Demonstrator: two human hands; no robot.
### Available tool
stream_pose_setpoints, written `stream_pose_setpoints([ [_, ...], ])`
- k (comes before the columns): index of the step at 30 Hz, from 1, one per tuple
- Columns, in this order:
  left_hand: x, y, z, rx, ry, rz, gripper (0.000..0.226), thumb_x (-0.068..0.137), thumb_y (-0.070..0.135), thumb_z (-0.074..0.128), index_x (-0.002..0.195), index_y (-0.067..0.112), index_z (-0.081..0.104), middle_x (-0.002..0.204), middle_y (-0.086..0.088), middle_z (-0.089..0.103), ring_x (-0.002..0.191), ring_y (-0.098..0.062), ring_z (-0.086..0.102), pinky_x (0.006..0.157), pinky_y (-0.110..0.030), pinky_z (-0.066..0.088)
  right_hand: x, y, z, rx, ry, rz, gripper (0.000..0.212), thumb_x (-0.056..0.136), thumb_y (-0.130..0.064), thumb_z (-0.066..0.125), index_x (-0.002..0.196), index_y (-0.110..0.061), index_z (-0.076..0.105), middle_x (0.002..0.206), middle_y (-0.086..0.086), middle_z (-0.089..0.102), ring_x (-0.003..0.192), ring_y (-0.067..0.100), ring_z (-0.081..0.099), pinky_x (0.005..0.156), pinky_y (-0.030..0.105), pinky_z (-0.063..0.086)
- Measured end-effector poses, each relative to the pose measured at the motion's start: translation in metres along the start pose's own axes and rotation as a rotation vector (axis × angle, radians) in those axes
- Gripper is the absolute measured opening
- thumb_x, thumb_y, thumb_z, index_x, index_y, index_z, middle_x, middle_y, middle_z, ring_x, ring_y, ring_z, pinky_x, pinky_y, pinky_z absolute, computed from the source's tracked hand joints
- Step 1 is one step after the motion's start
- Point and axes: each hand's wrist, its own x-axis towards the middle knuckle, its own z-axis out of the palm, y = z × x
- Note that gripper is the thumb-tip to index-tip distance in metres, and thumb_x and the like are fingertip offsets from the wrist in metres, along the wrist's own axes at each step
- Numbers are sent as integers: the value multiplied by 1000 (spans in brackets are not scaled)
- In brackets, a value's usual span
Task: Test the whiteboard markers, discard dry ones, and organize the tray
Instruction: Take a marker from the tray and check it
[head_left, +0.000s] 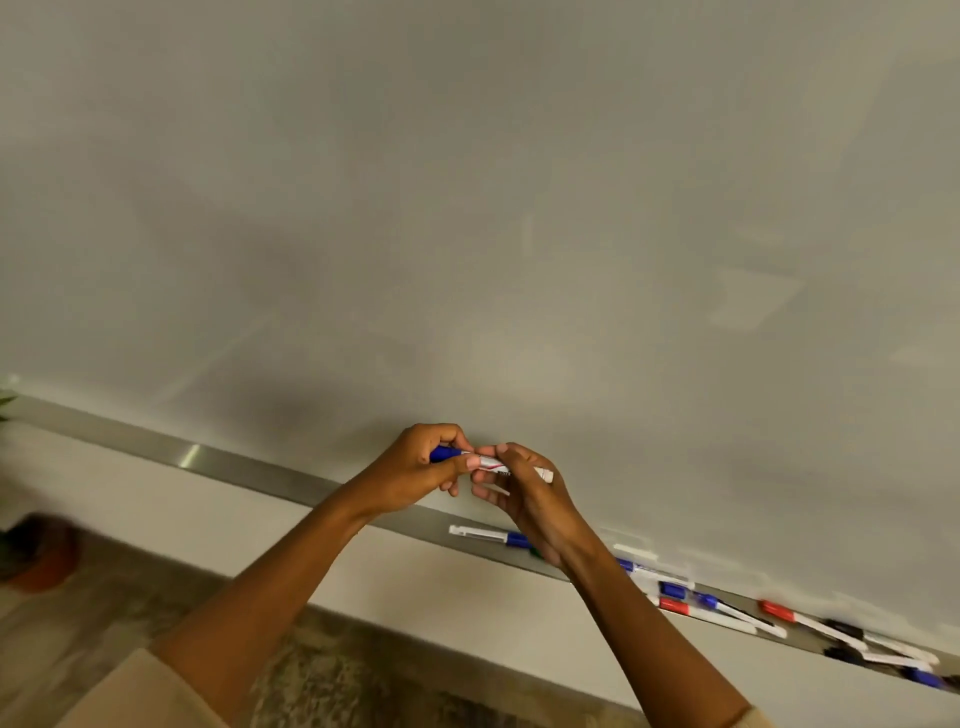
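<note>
Whiteboard (467, 208) fills most of my view, grey-white w/ faint smudges, no fresh ink I can make out. Below it runs the metal tray (249, 470), slanting down to the right. Loose markers (727, 610) lie jumbled on the tray's right end: blue, red, black caps, some crossing each other. One blue-capped marker (488, 535) lies apart, just left of my right wrist.

My left hand (415, 475) is wrapped round the blue cap (444, 453), fingers curled tight on it. My right hand (524, 493) pinches the white barrel (506, 466), thumb and fingertips clamped on it, butt end poking out right. Held just in front of the board's bottom edge, above the tray.

Handling, my guess: light, stiff plastic, smooth so a bit slippery. Cap prob. snaps on firm, so grip barrel mid-length, pull cap straight along the axis, no bending. Keep off the felt tip, it's the soft part & it stains.
</note>
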Motion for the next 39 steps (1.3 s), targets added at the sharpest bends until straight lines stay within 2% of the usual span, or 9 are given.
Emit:
stream_pose_setpoints([
  [8,-42,-77,-46,-50,109,-131,10,92,22,67,94,12,66,79,1,65,74,-14,62,68,-23,53,46,62,49,-102,-99,151,18,100,-23,57,102,-12,71,102,9,75,98,23,72,92,36,54],
  [12,-49,-131,-69,121,187,-180,14,87,24,72,100,17,70,91,8,70,87,-8,65,77,-19,52,72,102,66,-217,-55,161,19,89,-25,73,99,-10,73,92,5,74,88,17,71,81,28,57],
  [18,-48,-205,-78,604,335,-135,16,79,20,80,93,15,73,87,1,70,83,-15,60,72,-31,54,114,170,86,-689,32,2,16,86,-25,77,100,-17,77,92,-6,74,77,0,64,70,15,47],
  [22,-35,-236,-81,828,352,-89,13,72,17,84,78,15,73,73,0,69,71,-19,60,62,-32,52,137,204,92,-979,59,-131,17,90,-20,70,107,-21,75,102,-1,74,92,17,66,79,29,52],
  [25,-27,-260,-85,917,357,-94,9,74,13,81,78,16,73,74,1,70,73,-22,61,66,-34,50,147,218,96,-1192,65,-151,28,92,-15,64,118,-25,71,111,3,73,102,27,63,84,39,51],
  [30,-29,-286,-86,996,279,-191,14,70,10,83,77,17,74,77,0,71,77,-26,63,73,-39,51,155,245,99,-1356,69,-199,36,91,-8,63,119,-28,71,105,3,75,97,32,66,81,43,54],
  [33,-39,-298,-83,1000,278,-199,11,83,30,74,87,20,75,92,2,73,93,-27,64,86,-50,47,152,258,98,-1369,79,-194,29,93,-11,61,116,-27,72,107,0,74,100,31,63,85,42,50],
  [36,-46,-302,-80,997,302,-161,34,93,43,48,98,20,72,106,2,70,105,-25,61,97,-56,41,148,261,98,-1365,81,-223,24,95,-20,60,116,-25,71,112,-1,72,104,29,61,88,43,46],
  [39,-49,-296,-77,963,342,-134,45,95,46,41,109,14,68,118,-5,67,115,-29,58,100,-60,39,142,260,95,-1371,79,-246,26,94,-26,60,119,-23,68,116,-2,70,108,27,61,92,44,45],
])
